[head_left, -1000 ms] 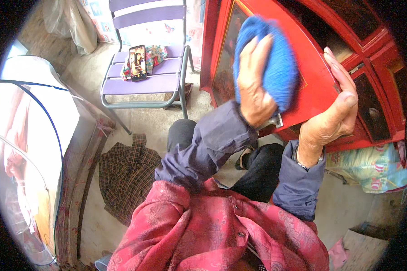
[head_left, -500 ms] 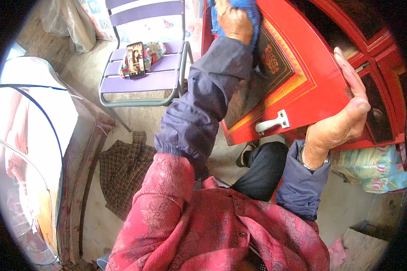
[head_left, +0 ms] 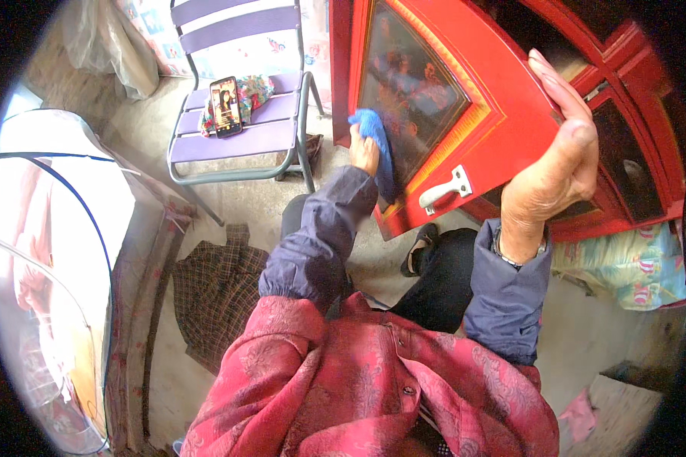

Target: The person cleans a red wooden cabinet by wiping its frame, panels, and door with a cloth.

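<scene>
Cabinet in red [head_left: 612, 57] stands at the person's front right, and its open door [head_left: 507, 133] reaches toward us, with the right hand [head_left: 558, 156] lying unclosed, fingers straight, against the free edge, probably so that the door is kept steady. Left hand [head_left: 364, 154] has its fingers gathered closely on the blue cloth [head_left: 383, 145], which is, I see, at the dark panel's [head_left: 411, 95] near left border, seemingly pressed there. Half a second earlier, this cloth was much farther up the door.
</scene>
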A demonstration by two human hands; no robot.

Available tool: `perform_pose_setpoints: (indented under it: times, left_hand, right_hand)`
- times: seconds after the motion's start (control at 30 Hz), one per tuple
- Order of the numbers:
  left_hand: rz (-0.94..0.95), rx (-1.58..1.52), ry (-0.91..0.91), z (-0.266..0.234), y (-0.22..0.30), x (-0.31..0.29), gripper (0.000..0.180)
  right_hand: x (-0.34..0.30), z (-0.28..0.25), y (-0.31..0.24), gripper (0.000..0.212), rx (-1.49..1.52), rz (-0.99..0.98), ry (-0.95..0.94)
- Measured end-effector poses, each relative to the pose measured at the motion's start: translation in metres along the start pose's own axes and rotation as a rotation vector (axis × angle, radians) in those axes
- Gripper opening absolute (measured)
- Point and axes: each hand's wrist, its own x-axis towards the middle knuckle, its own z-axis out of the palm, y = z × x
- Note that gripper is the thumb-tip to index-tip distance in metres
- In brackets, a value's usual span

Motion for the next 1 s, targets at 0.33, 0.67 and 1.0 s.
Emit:
perform_pose_setpoints:
  times: [0.33,0.67,1.0]
  left_hand:
    - [0.433,1.037,-0.023,0.249,0.014,-0.123,0.056]
    - [1.120,0.988,-0.453,0.424,0.051,-0.116,0.042]
    - [0.545,1.375,-0.078,0.261,0.013,-0.152,0.037]
  right_hand:
    - [-0.003,-0.022,0.015,0.049,-0.057,-0.013,0.065]
    - [-0.005,-0.022,0.022,0.038,0.076,-0.002,0.104]
    - [-0.001,-0.030,0.022,0.034,0.007,-0.016,0.084]
